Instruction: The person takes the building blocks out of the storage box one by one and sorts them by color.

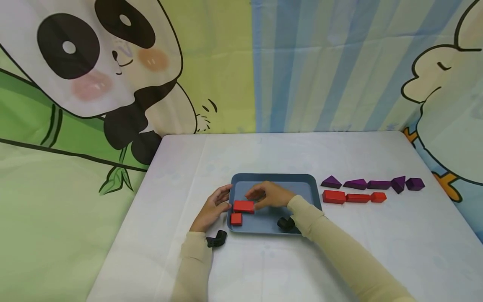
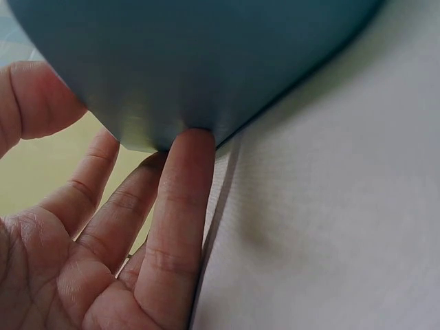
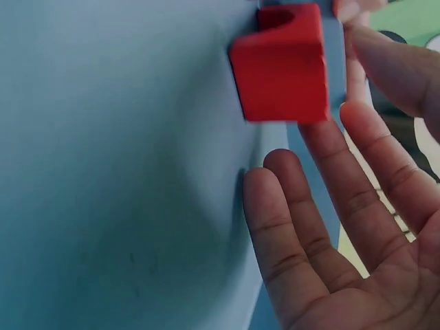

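My left hand (image 1: 213,208) is at the left side of a blue-grey tray (image 1: 277,177). In the left wrist view, its fairly straight fingers (image 2: 180,220) touch the tray's outer wall (image 2: 185,75). Inside the tray lie a longer red block (image 1: 243,206) and, just in front of it, a small red cube (image 1: 236,219). Over the tray, my right hand (image 1: 272,195) has its thumb by the long block's right end. The right wrist view has a red block (image 3: 282,82) beside loosely spread fingers (image 3: 275,234), not gripped by them.
Right of the tray stands a row of several purple blocks (image 1: 378,185) of mixed shapes. Before it is a row of three red blocks (image 1: 357,198). A white cloth (image 1: 264,268) covers the table, and a cartoon-printed curtain (image 1: 219,63) hangs behind.
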A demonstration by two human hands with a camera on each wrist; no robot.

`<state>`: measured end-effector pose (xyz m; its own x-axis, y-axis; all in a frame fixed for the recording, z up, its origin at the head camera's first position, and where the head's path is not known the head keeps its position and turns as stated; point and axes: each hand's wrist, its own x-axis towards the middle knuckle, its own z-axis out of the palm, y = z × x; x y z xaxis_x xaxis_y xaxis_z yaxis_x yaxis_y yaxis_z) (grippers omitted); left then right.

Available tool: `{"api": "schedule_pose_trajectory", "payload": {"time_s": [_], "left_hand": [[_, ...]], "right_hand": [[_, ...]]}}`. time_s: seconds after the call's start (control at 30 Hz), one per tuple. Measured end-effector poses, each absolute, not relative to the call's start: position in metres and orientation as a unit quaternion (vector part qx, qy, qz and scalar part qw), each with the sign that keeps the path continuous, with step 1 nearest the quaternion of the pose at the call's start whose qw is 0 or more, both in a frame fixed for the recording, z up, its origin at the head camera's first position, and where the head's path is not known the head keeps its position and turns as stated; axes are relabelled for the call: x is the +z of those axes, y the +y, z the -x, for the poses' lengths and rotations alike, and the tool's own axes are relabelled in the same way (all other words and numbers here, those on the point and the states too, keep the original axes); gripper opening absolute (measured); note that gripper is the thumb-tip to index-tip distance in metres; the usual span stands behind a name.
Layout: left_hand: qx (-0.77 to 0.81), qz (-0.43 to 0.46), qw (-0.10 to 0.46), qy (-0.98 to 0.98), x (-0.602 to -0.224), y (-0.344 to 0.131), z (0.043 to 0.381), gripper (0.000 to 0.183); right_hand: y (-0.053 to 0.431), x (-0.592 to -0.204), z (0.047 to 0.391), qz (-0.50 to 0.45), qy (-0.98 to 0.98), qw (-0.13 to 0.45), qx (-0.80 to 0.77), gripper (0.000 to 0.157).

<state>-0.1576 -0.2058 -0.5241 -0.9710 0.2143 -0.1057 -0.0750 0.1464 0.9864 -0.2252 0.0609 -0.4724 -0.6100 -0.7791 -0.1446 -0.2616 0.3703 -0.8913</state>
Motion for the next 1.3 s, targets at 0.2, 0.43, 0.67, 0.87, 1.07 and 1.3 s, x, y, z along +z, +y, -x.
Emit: {"api": "schedule_pose_trajectory", "payload": {"time_s": [0.2,0.43,0.67,0.87,1.07,1.3], "left_hand": [[0.655,-0.048,0.116,0.745,-0.524,-0.206,0.157,0.068],[0.66,-0.05,0.117,0.741,-0.523,-0.205,0.158,0.068],[0.657,-0.046,0.117,0.744,-0.524,-0.205,0.158,0.069],[0.657,-0.042,0.114,0.744,-0.524,-0.204,0.158,0.069],[0.654,-0.037,0.113,0.747,-0.525,-0.202,0.159,0.07],[0.65,-0.031,0.104,0.752,-0.527,-0.204,0.157,0.069]], "right_hand": [[0.051,-0.475,0.222,0.336,0.792,0.286,-0.423,0.044],[0.053,-0.481,0.223,0.314,0.797,0.276,-0.435,0.038],[0.068,-0.477,0.225,0.305,0.786,0.259,-0.471,0.038],[0.087,-0.469,0.225,0.298,0.782,0.24,-0.491,0.037],[0.115,-0.461,0.221,0.273,0.776,0.23,-0.52,0.036],[0.144,-0.45,0.214,0.244,0.779,0.201,-0.542,0.037]]}}
